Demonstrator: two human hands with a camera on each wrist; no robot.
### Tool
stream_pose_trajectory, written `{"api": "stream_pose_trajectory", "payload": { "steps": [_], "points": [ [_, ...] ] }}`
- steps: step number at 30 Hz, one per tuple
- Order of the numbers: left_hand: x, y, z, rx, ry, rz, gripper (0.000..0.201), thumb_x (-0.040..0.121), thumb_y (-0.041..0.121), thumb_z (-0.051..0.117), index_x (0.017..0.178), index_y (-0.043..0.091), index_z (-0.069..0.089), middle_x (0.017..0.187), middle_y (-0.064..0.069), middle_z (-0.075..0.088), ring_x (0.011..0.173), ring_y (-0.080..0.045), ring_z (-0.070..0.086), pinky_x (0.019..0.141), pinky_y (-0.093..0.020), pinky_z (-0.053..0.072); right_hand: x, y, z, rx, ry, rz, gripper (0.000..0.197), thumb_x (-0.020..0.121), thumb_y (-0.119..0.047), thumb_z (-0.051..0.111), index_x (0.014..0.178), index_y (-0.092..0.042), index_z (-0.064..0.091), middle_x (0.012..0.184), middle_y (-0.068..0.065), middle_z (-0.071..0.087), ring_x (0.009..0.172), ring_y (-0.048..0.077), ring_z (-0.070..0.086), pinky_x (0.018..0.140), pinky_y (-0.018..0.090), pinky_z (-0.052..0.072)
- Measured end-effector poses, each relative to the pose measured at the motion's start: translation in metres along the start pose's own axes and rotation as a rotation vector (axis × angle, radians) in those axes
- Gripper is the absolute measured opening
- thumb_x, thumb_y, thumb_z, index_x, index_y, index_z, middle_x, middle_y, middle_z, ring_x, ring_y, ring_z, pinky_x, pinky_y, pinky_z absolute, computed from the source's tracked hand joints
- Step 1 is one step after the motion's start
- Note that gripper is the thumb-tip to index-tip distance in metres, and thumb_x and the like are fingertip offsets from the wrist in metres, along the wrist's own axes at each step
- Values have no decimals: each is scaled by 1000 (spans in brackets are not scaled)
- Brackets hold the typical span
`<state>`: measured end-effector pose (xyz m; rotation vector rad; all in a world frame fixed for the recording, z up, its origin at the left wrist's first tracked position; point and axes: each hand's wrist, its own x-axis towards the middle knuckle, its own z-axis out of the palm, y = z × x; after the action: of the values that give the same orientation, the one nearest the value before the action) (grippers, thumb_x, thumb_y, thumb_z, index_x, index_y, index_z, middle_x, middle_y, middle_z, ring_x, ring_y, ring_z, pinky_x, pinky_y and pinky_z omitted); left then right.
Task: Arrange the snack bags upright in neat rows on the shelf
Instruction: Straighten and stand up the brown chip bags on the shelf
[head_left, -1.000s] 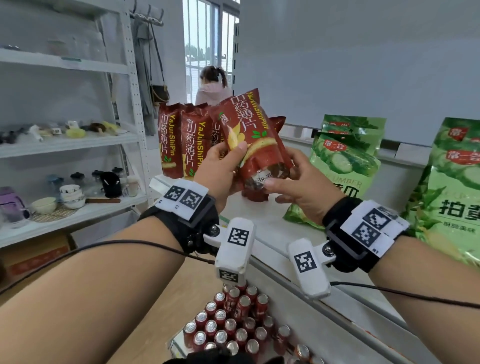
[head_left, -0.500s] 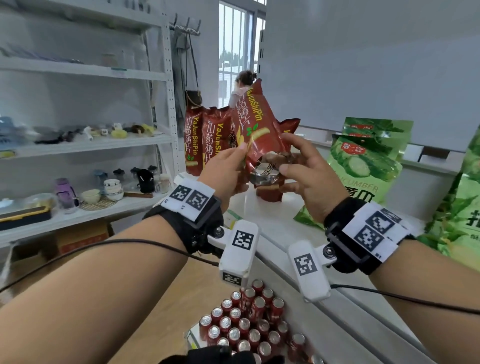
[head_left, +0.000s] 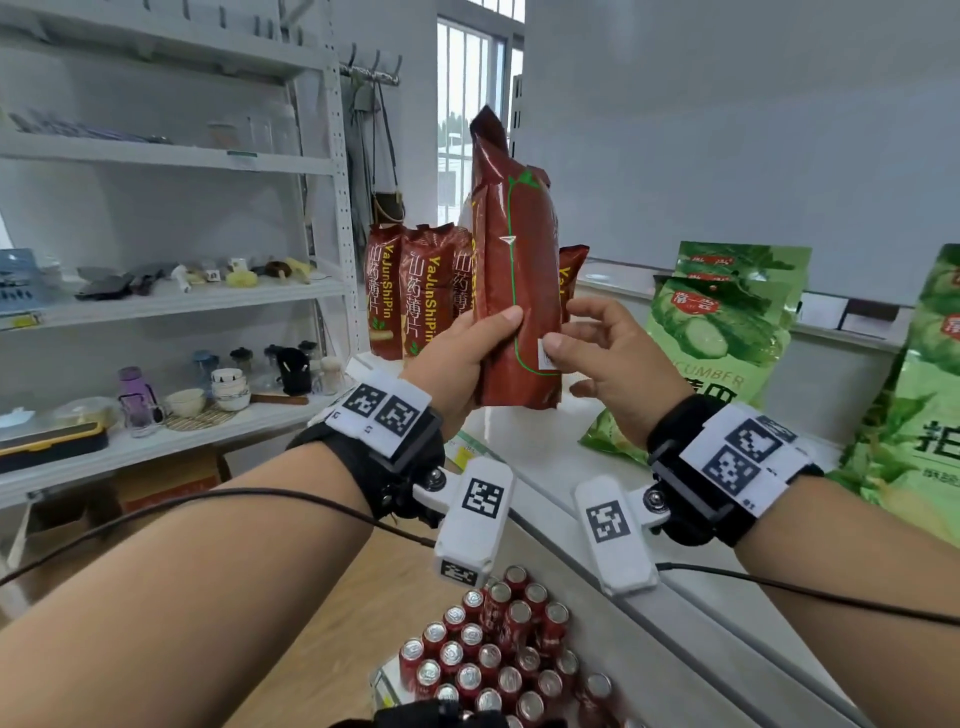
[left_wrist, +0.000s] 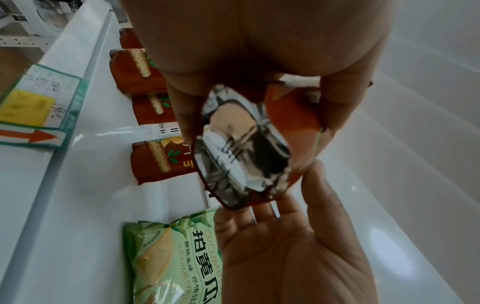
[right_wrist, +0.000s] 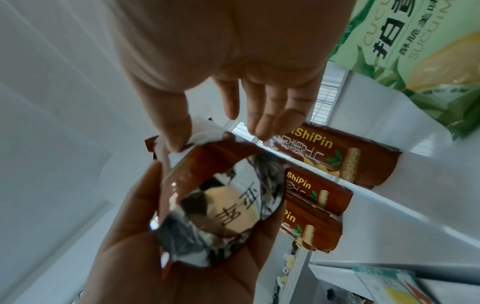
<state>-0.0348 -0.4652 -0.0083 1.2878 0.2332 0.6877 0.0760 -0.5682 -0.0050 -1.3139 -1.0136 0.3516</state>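
A red-brown snack bag (head_left: 519, 270) stands upright in the air over the white shelf (head_left: 545, 447), its plain back with a green line toward me. My left hand (head_left: 483, 332) grips its lower left side, thumb in front. My right hand (head_left: 597, 348) touches the lower right edge with its thumb, the other fingers straight and spread behind. The left wrist view shows the bag's silver bottom (left_wrist: 241, 148). A row of like bags (head_left: 410, 296) stands upright at the shelf's left end, just behind the held one.
Green cucumber snack bags (head_left: 722, 332) lean against the back wall to the right, and another (head_left: 930, 415) stands at the far right. Several red cans (head_left: 493, 660) sit on a lower level below my wrists. A metal rack (head_left: 171, 306) with cups stands on the left.
The held bag has gone from tilted, front toward me, to upright and higher, with its back toward me. My right hand has loosened to a thumb touch.
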Motion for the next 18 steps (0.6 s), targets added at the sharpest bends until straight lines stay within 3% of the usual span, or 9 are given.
{"api": "stream_pose_trajectory", "payload": {
  "steps": [3,7,9,11,14,16,18],
  "points": [
    [1,-1,3,-46,7,-27,55,87,29,60,134,3,47,128,-23,59,119,-40,55,101,-53,44,-1,0,-3,29,-48,77,38,86,-18,63,121,-17,49,83,-10,66,61,-1,61,47,14,43],
    [6,-2,-1,94,11,10,37,95,26,52,127,6,55,123,-17,64,114,-34,60,101,-48,46,-3,1,-4,76,5,37,32,82,-6,66,112,-9,54,66,-10,65,52,-3,61,44,11,42],
    [7,-2,-4,147,12,40,26,96,19,51,120,12,60,118,-11,66,110,-30,61,98,-46,48,-3,1,-4,65,48,14,35,82,-5,67,111,-10,50,67,-8,63,51,-5,60,43,8,41],
    [8,-3,-7,158,-8,48,27,96,12,49,121,14,59,115,-8,68,104,-26,64,89,-39,54,-3,1,-4,20,67,13,29,84,-20,65,109,-15,50,78,-4,61,56,-5,61,50,9,43],
    [8,-5,-11,171,-58,42,35,95,3,45,125,15,57,106,-4,69,89,-17,65,70,-24,55,0,-2,-7,26,80,53,16,90,-36,56,104,-27,55,91,-5,62,77,11,59,76,31,46],
    [8,-5,-12,172,-82,30,42,92,-2,42,128,14,56,108,-7,68,87,-18,65,71,-25,55,2,-5,-7,37,81,53,12,91,-29,56,102,-27,59,95,-4,64,82,15,59,79,37,46],
    [8,-4,-11,182,-97,41,48,87,0,45,131,13,54,107,-7,66,85,-17,62,71,-25,53,3,-6,-7,50,87,28,10,89,-19,59,97,-25,61,90,-4,63,74,10,62,71,31,50]
  ]
}}
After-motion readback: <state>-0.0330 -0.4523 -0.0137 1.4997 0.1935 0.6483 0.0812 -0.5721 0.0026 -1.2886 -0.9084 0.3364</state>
